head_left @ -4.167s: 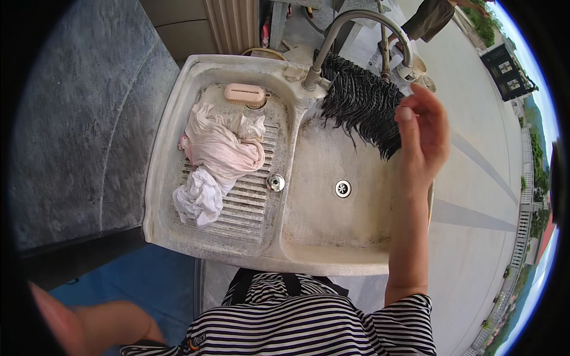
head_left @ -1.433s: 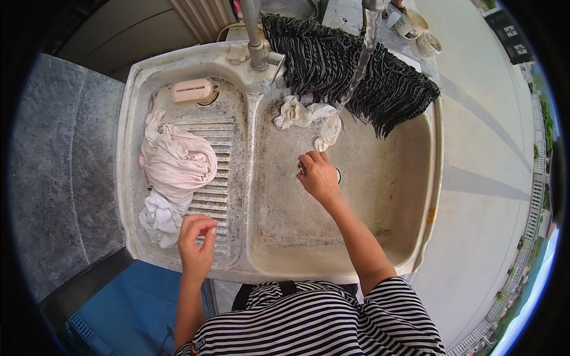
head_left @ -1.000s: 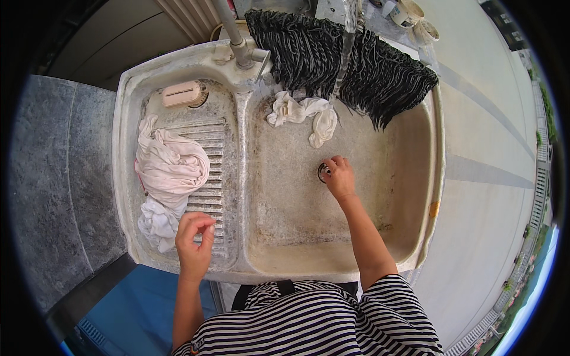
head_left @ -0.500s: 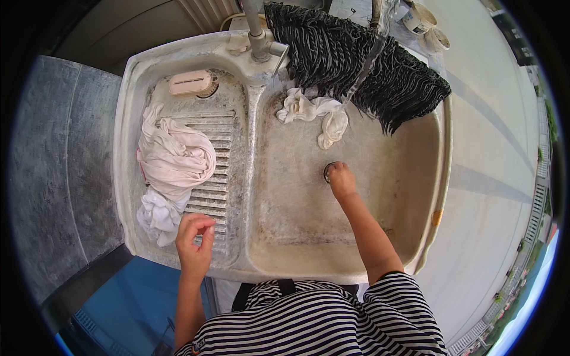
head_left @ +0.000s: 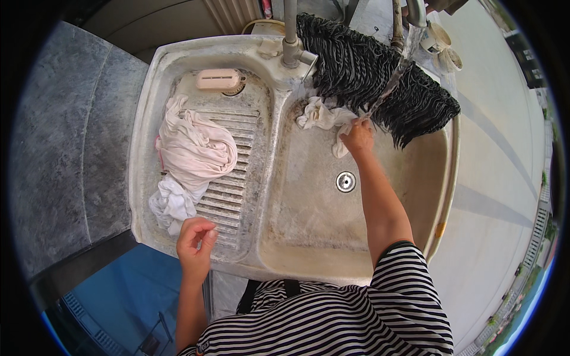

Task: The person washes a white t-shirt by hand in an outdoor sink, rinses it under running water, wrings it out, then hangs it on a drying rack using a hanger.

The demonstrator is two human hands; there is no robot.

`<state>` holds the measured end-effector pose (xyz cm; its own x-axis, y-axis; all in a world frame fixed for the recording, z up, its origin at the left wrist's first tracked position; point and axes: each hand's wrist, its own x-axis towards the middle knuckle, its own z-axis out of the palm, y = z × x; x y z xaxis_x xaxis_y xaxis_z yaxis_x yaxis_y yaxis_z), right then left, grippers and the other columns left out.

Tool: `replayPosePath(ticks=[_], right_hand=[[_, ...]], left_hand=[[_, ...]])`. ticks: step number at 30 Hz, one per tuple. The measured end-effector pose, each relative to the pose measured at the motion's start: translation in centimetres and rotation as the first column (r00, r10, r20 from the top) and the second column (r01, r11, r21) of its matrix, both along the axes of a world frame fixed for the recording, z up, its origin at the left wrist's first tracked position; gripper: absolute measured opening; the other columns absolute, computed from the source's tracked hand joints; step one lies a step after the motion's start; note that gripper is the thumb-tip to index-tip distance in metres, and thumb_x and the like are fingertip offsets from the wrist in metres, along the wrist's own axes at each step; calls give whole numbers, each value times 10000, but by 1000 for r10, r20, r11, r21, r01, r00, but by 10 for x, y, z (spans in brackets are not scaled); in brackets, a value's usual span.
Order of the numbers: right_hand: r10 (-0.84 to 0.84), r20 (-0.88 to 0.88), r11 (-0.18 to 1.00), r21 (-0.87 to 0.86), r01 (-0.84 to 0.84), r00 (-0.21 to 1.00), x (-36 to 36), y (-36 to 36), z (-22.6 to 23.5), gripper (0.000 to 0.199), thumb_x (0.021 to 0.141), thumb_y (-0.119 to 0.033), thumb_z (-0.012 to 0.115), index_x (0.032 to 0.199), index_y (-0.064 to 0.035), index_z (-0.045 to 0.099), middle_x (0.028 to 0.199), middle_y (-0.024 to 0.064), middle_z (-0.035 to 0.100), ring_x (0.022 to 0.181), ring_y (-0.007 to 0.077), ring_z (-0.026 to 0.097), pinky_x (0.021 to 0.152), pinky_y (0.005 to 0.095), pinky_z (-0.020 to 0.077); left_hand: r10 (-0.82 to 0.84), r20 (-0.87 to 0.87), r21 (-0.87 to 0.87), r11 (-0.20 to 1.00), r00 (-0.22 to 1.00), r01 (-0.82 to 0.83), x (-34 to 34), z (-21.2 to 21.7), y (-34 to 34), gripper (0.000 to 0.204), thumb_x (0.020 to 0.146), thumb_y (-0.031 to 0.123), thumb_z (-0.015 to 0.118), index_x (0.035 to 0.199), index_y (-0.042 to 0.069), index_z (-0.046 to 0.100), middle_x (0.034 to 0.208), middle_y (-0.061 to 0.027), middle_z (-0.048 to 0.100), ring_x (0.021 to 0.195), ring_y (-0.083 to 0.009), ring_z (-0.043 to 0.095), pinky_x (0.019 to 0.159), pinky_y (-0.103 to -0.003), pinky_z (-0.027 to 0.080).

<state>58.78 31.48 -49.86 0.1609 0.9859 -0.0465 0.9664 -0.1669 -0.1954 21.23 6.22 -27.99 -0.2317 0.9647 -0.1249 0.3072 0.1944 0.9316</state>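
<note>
The two-part sink (head_left: 146, 113) filled most of the working area. A black fringed textile (head_left: 356, 65) lay over the rear of its right basin. The faucet (head_left: 291, 53) was running; its water stream (head_left: 395, 77) fell beside the right hand, so the supply step was complete. The pale pink cloth (head_left: 199, 148) rested bunched on the ridged left section, out of the stream and therefore judged pending. The cream cloth (head_left: 323, 115) lay at the back of the right basin; its wetting was judged to be at an early stage. The right hand (head_left: 360, 136) touched this cloth; whether its fingers were clamped on it could not be told. The left hand (head_left: 196, 243) was empty above the front edge, fingers loosely curled, thumb slightly apart. The white cloth (head_left: 172, 200), just beyond it, was likewise pending. The pink box (head_left: 218, 79) sat at the left section's rear. A metal fitting (head_left: 346, 182) occupied the drain; no pooled water could be made out.
</note>
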Motion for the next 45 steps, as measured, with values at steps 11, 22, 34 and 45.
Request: replayPosePath(ticks=[11,22,34,45], right_hand=[[56,-649,986,156,61,759,44,19,120,181,777,-86,695,955,-61,713,1007,131,690,936,281,672,806,350,530],[581,-644,804,550,-227,498,-30,-86,255,157,788,-103,679,777,-30,541,802,130,555,790,326,592,723,418,497],[270,-681,836,516,184,681,59,12,180,390,914,-291,674,651,-41,529,651,159,590,556,349,574,515,422,472],[40,-468,928,345,141,883,147,74,43,333,939,-361,616,786,-65,627,787,161,654,710,389,657,637,480,541]], left_hand=[[-164,414,-194,945,895,263,68,10,101,144,948,82,637,1079,21,632,1136,-71,601,898,-123,621,750,-272,541],[392,796,-563,760,461,324,272,-73,257,659,947,605,533,1293,44,525,1249,-163,593,1124,-294,604,874,-495,561],[-184,803,-90,903,567,420,355,-109,280,351,1033,405,417,1093,115,606,1005,-55,648,883,-191,651,768,-365,557],[449,713,-558,829,539,47,344,-134,288,493,1055,409,425,1301,-11,499,1375,-153,522,1221,-284,557,1060,-471,461]])
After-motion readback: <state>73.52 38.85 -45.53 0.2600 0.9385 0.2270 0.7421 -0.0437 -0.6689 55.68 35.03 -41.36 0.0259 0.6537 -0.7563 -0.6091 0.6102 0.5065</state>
